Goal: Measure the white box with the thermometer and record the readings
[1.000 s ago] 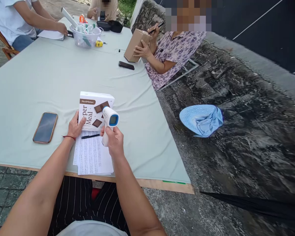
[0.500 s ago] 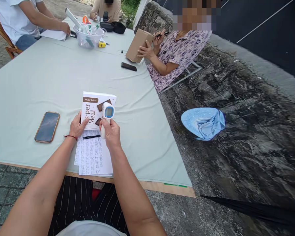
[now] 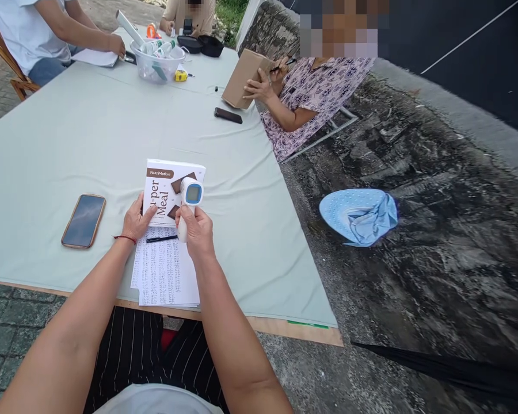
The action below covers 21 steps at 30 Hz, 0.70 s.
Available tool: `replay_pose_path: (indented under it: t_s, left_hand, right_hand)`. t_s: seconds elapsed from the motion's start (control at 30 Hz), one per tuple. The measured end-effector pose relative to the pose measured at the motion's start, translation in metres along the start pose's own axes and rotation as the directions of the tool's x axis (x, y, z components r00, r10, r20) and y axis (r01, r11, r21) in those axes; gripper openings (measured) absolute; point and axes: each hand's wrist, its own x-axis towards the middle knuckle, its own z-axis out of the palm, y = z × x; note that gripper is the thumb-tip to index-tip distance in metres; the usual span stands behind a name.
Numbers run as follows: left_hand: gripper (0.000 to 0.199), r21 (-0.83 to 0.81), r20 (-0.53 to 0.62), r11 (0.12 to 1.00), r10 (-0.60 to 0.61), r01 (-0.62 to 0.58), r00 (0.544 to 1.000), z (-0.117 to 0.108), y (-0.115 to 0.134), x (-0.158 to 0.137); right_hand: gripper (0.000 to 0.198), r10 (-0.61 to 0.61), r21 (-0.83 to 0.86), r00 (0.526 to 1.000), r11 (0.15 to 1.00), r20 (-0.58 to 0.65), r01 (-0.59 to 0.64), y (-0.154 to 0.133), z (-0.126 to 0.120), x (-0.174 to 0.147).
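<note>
My left hand grips the lower left edge of a white and brown box printed "NutriMotion", its thumb lying on the front. In my right hand is a white infrared thermometer with a blue-framed screen; my fingers wrap its handle. The thermometer is in front of the box's right side, its screen facing me. Under my hands lie printed sheets of paper, with a black pen across their top. A phone rests on the cloth to the left of my left hand.
A pale cloth covers the table. Toward the far end stand a clear plastic basin of bottles, a yellow tape measure and black cases. At right, a person holds a cardboard box; a blue hat lies on the ground.
Almost nothing differs; the view has shifted very slightly. Both my hands keep their hold on the box and the thermometer.
</note>
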Motion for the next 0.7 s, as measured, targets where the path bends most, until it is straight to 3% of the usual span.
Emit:
replay_pose_path:
  t_s: [0.33, 0.7]
  left_hand:
    - [0.061, -0.022, 0.023, 1.0, 0.006, -0.005, 1.0, -0.001, 0.005, 0.002]
    - [0.062, -0.035, 0.014, 0.999, 0.004, -0.003, 1.0, -0.004, 0.001, 0.005]
  right_hand:
    - [0.04, 0.025, 0.007, 0.997, 1.0, 0.078, -0.026, -0.008, -0.012, -0.014]
    - [0.03, 0.013, -0.107, 0.992, 0.994, -0.127, -0.026, -0.021, -0.074, -0.09]
